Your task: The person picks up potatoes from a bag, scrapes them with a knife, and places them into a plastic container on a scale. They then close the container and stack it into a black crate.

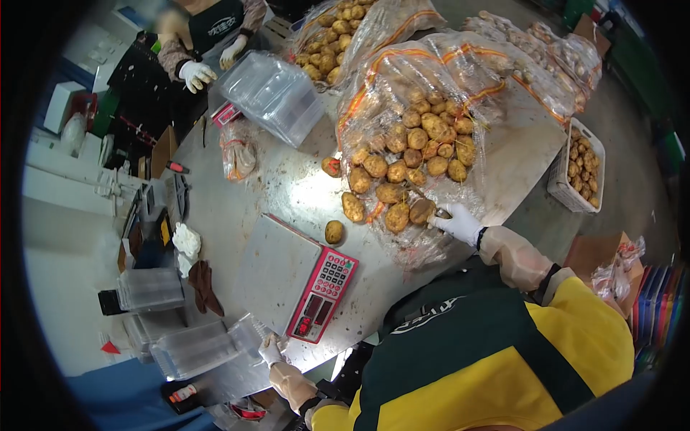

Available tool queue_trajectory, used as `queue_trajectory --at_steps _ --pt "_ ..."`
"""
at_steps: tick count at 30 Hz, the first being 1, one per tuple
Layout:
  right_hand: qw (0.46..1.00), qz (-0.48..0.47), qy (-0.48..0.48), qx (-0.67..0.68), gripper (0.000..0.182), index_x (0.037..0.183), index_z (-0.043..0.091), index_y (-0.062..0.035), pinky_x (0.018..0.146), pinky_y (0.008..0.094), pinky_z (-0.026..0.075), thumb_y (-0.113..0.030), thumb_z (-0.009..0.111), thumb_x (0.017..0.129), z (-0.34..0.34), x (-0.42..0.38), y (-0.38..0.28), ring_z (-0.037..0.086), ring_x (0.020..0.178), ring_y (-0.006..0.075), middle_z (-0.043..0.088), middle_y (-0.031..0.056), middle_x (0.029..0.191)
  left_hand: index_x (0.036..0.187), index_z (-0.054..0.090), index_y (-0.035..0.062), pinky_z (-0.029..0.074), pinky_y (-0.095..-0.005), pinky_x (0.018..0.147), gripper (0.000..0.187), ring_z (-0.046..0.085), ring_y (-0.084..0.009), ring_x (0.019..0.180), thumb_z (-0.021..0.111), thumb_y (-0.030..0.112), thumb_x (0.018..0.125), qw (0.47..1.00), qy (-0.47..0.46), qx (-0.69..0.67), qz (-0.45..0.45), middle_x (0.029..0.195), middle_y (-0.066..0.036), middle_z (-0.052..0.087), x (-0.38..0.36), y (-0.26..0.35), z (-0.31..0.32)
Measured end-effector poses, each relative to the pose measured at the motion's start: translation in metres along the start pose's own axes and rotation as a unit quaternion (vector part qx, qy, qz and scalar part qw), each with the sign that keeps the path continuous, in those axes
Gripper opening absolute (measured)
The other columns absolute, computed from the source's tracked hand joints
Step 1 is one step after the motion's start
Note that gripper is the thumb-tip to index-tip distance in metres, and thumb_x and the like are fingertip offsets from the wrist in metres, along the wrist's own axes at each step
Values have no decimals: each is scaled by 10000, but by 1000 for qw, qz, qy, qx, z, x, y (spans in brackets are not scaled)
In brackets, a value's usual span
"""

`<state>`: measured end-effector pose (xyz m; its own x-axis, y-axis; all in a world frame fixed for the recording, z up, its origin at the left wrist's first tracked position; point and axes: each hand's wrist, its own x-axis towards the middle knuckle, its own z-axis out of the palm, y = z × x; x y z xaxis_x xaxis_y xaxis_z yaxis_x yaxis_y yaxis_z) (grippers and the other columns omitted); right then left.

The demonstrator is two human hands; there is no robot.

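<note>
My right hand (460,224), in a white glove, has its fingers on a brown potato (422,210) at the near edge of a potato pile (413,147). The pile spills from a clear mesh-like plastic bag (402,68) with orange and yellow bands. My left hand (271,350), also gloved, is closed at the rim of a clear plastic box (248,336) beside the scale. The red-framed digital scale (277,276) has a bare metal plate. A single potato (334,231) lies just beyond the scale; another potato (353,207) sits near the pile.
Across the metal table (208,179), a co-worker's gloved hands (198,75) are near stacked clear boxes (269,97). More bagged potatoes (334,43) lie at the back. A white crate (578,169) of potatoes stands right. Clear boxes (194,350), brown gloves (205,287) and a white cloth (186,244) are left.
</note>
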<state>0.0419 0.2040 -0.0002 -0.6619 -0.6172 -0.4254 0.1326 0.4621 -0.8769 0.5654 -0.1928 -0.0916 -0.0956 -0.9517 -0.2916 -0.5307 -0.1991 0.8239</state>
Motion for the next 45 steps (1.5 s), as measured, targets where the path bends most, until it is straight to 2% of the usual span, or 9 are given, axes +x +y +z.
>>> queue_trajectory --at_steps 10,14,15,19,24,29,38,42,45 --pt "996 41 49 66 212 924 642 1 626 270 462 -203 656 865 -30 -1 -8 573 646 103 657 41 763 827 678 -15 495 -275 651 51 584 -125 694 638 -36 803 996 74 47 28 769 -44 656 -7 0 12" --pt "993 24 92 68 225 965 644 0 659 269 474 -193 668 852 -44 21 25 596 689 116 668 53 797 834 601 -18 491 -399 712 108 612 -320 750 595 90 845 866 243 419 123 781 -153 625 -17 12 26" --pt "992 40 96 75 239 979 644 1 677 269 479 -194 674 844 -51 24 21 606 714 123 674 61 817 911 576 -10 480 -450 747 145 588 -407 832 568 120 847 853 231 445 144 845 -209 589 -28 18 27" --pt "983 -62 175 2 325 1018 646 -14 783 309 497 -216 710 772 -84 79 47 643 857 174 687 111 932 1044 550 26 502 -409 777 259 606 -336 948 570 213 866 863 101 484 105 1014 -167 605 -25 11 17" --pt "927 -137 281 -205 256 925 617 -37 777 408 477 -230 677 767 -112 134 8 595 878 379 614 198 913 1080 547 20 492 -409 801 284 603 -326 955 580 195 859 837 171 498 152 1032 -167 605 -64 79 59" --pt "907 -116 297 -276 301 1012 591 -64 791 425 484 -208 680 764 -120 178 -9 604 925 361 599 167 1007 1116 544 14 481 -410 825 315 599 -316 962 590 178 852 810 240 442 301 1050 -167 605 -110 163 103" --pt "842 31 174 -510 795 1304 472 -15 776 417 528 -318 789 642 -116 246 -11 642 991 266 617 108 1165 1181 538 2 462 -410 868 377 593 -299 974 609 147 840 771 202 381 469 1083 -167 605 -168 253 169" --pt "881 71 29 -467 789 1241 520 -39 791 402 527 -316 831 571 -140 226 -47 641 985 304 647 134 1108 1209 536 -3 454 -410 887 407 590 -291 979 617 133 834 766 194 375 485 1097 -167 605 -183 259 182" --pt "909 -21 126 -396 714 1130 551 -52 808 413 517 -299 828 520 -145 198 -44 635 969 334 658 185 1020 1231 534 -6 448 -411 902 431 588 -285 983 623 123 830 778 190 367 474 1108 -167 605 -185 251 175"
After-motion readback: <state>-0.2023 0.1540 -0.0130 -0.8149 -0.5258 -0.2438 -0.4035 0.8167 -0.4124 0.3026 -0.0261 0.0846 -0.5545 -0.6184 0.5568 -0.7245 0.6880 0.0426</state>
